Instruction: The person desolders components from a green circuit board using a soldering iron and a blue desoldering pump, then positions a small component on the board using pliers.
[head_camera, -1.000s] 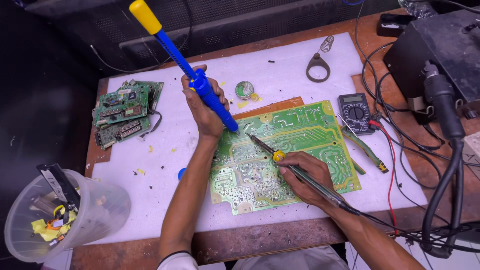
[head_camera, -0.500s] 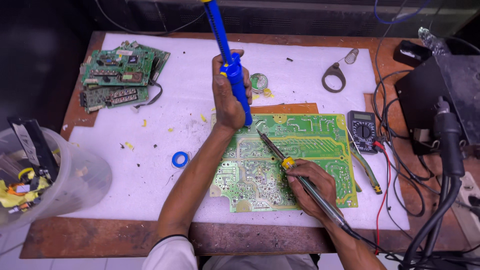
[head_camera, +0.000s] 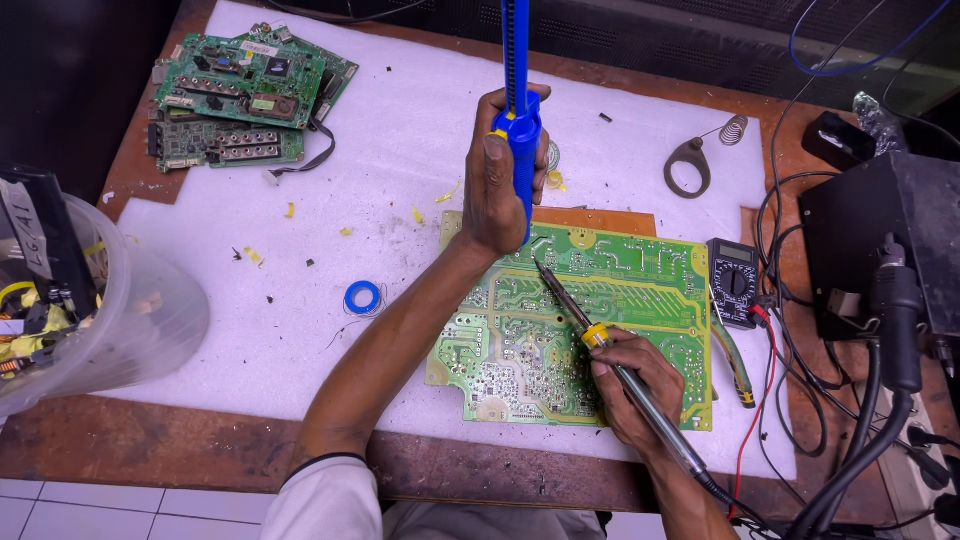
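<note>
Bare forearms, a thin dark band above the left elbow, white short sleeve.

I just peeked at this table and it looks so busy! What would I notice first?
Probably the bright blue suction tool, held upright in the left hand above the big green circuit board in the middle. Next, the soldering iron in the right hand, its tip touching that board. More green boards lie stacked at the far left corner.

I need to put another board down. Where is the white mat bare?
Bare mat lies between the stacked boards and the left hand, and left of the blue ring. Crowded: the big green board, right hand, multimeter.
</note>
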